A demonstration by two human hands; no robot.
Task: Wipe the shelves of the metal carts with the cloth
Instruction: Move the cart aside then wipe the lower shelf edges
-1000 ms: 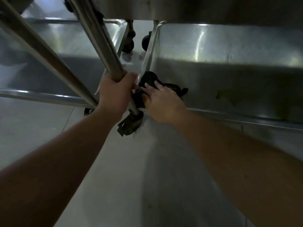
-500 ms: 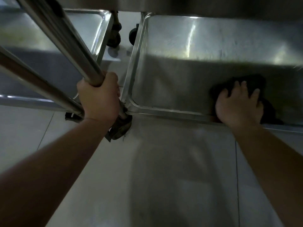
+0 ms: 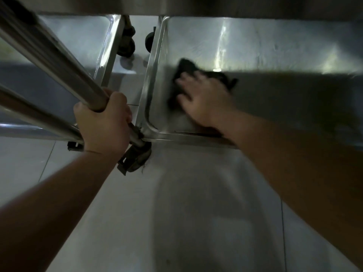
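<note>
A dark cloth [image 3: 185,68] lies on the bottom shelf [image 3: 275,46] of the right metal cart, near the shelf's left rim. My right hand [image 3: 204,97] presses flat on the cloth with spread fingers; both are motion-blurred. My left hand [image 3: 104,122] grips the cart's upright metal post [image 3: 59,61] just above the shelf's front left corner. Most of the cloth is hidden under my right hand.
A second metal cart's bottom shelf [image 3: 78,36] stands to the left, with another post [image 3: 29,114] in front. Caster wheels [image 3: 135,156] [image 3: 127,44] sit at the corners. An upper shelf [image 3: 176,4] overhangs at the top. Pale tiled floor [image 3: 176,213] fills the foreground.
My right hand has swept the cloth from the right part of the shelf back to its left side and slightly further in. My left hand keeps its grip on the post.
</note>
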